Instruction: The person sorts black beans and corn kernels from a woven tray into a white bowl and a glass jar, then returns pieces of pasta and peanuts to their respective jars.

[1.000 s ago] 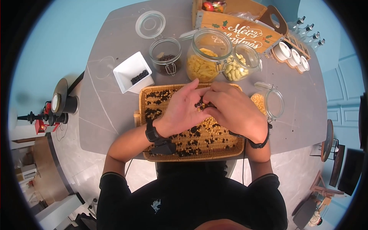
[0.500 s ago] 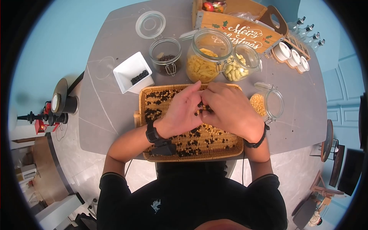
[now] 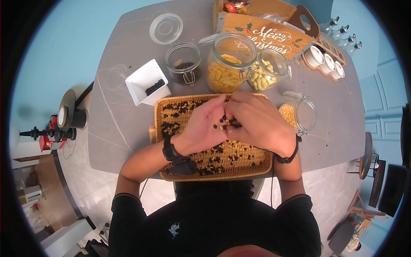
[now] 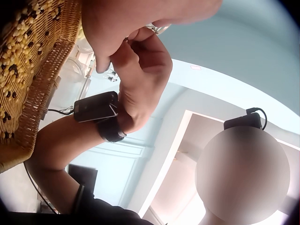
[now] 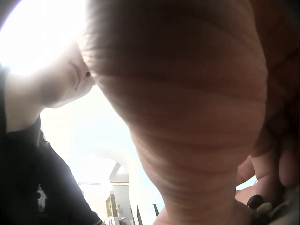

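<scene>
My left hand (image 3: 203, 124) is held palm up over the wicker basket (image 3: 157, 113), with a few black beans (image 3: 223, 119) and small yellow kernels in its palm. My right hand (image 3: 262, 122) comes over from the right, fingers curled, its thumb and fingertips pinching at the dark beans. It hides the left fingertips in the head view. More black beans and yellow kernels lie mixed across the basket floor. In the left wrist view the left hand (image 4: 136, 21) fills the top, close against the right hand. A black bean (image 5: 255, 201) shows low in the right wrist view.
Left of centre stands a white square container (image 3: 136, 88) with black beans. Behind the basket are jars of dark beans (image 3: 183, 70), yellow pasta (image 3: 224, 77) and pale pieces (image 3: 262, 79). A jar of yellow kernels (image 3: 287, 115) lies at right. A wooden crate (image 3: 261, 32) stands behind.
The right fingers shift slightly over the left palm, and the beans there now lie differently, more of them spread toward the palm's middle. Both arms stay nearly in place.
</scene>
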Action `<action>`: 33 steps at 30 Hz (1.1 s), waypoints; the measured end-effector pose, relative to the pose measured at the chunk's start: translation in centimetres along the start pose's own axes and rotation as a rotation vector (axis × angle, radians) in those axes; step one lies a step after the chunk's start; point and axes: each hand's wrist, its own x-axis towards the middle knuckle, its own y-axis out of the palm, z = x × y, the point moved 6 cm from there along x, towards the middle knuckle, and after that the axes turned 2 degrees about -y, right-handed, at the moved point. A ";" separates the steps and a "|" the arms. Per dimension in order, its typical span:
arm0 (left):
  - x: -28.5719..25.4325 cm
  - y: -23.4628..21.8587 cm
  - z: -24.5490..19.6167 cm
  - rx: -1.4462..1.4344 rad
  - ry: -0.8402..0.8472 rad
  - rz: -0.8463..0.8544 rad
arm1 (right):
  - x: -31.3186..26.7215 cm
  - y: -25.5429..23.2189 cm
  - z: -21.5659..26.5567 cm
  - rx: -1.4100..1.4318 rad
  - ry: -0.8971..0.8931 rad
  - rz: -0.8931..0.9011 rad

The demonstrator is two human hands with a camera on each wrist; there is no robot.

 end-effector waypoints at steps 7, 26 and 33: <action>0.0 -0.8 -0.1 -0.030 0.013 0.000 | 0.2 -0.2 -0.1 0.073 0.000 -0.016; 0.1 -0.1 -0.5 -0.097 0.032 0.120 | -0.6 -1.1 1.4 0.045 -0.199 -0.064; -0.1 0.9 -0.9 -0.075 0.047 0.098 | -0.3 -0.1 1.8 -0.035 -0.149 -0.007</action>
